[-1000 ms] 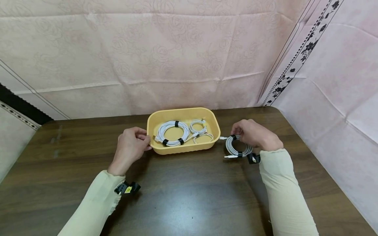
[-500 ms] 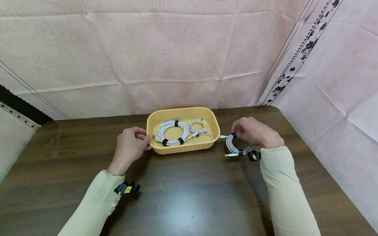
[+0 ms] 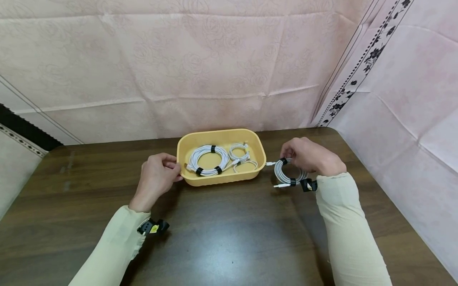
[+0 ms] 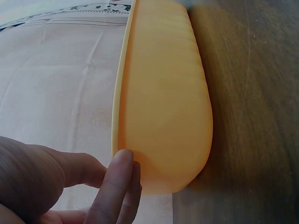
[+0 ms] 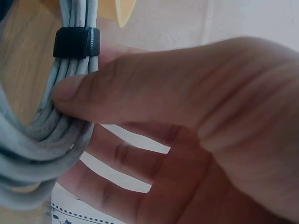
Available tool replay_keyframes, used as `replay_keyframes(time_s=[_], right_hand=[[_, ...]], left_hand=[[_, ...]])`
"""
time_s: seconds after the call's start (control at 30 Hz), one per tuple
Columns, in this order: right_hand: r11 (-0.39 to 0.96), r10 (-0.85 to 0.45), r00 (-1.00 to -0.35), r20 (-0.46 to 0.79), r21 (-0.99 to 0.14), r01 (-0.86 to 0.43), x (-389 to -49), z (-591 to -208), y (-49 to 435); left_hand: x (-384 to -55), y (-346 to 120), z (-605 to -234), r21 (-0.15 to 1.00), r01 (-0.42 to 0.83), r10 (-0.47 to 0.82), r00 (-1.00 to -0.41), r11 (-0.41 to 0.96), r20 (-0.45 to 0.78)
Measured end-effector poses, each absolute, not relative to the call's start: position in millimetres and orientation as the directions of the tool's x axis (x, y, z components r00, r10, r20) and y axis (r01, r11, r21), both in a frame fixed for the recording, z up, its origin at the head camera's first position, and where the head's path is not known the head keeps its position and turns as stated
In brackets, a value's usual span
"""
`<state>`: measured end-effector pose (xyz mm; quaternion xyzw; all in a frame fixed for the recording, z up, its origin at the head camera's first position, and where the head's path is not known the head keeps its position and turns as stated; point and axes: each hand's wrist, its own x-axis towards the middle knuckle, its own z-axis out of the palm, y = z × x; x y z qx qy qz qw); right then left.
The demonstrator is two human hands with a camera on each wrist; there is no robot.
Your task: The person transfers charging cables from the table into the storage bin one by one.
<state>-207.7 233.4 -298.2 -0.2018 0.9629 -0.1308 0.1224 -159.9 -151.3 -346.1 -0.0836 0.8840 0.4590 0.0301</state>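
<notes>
My left hand [image 3: 159, 178] is at the left end of a yellow plastic tray [image 3: 214, 181]. In the left wrist view its fingertips [image 4: 122, 161] lie against the tray's end, right at the rim. My right hand [image 3: 309, 155] grips a coiled white cable [image 3: 280, 174] just right of the tray. Black straps bind that coil, and its white plugs stick out to the left. The right wrist view has the thumb [image 5: 70, 88] pressed across the strands below one black strap [image 5: 77, 43]. Inside the tray lie a large white cable coil [image 3: 195, 159] and smaller coiled cables [image 3: 234, 149].
The brown wooden table [image 3: 214, 238] extends in front of the tray and to both sides. Behind it hangs a pale pink patterned cloth [image 3: 214, 71], with another stretch of cloth [image 3: 411, 119] along the right edge.
My right hand and the coiled cable have moved slightly up and to the right in the head view. The left hand keeps its place at the tray.
</notes>
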Motion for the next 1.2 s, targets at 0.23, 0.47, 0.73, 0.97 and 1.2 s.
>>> replay_keyframes(time_s=[0.23, 0.47, 0.73, 0.97, 1.2], right_hand=[[0.882, -0.425, -0.887, -0.183, -0.302, -0.361, -208.5, -294.2, 234.1], [0.882, -0.428, -0.886, -0.178, -0.298, -0.367, -208.9, -291.1, 233.8], [0.879, -0.433, -0.885, -0.174, -0.299, -0.372, -208.7, -285.7, 232.5], [0.880, -0.431, -0.885, -0.174, -0.299, -0.369, -208.0, -282.3, 232.5], [0.890, -0.416, -0.891, -0.179, -0.282, -0.359, -207.9, -277.8, 233.9]], left_hand=[[-159.8, -151.0, -346.2, 0.808, -0.177, -0.120, -0.984, 0.562, -0.132], [-160.5, -151.0, -346.5, 0.806, -0.176, -0.122, -0.984, 0.566, -0.129], [-161.4, -150.6, -347.1, 0.807, -0.172, -0.124, -0.985, 0.565, -0.124], [-160.8, -150.6, -347.1, 0.807, -0.177, -0.126, -0.984, 0.563, -0.128], [-160.8, -150.0, -346.6, 0.805, -0.181, -0.129, -0.983, 0.565, -0.130]])
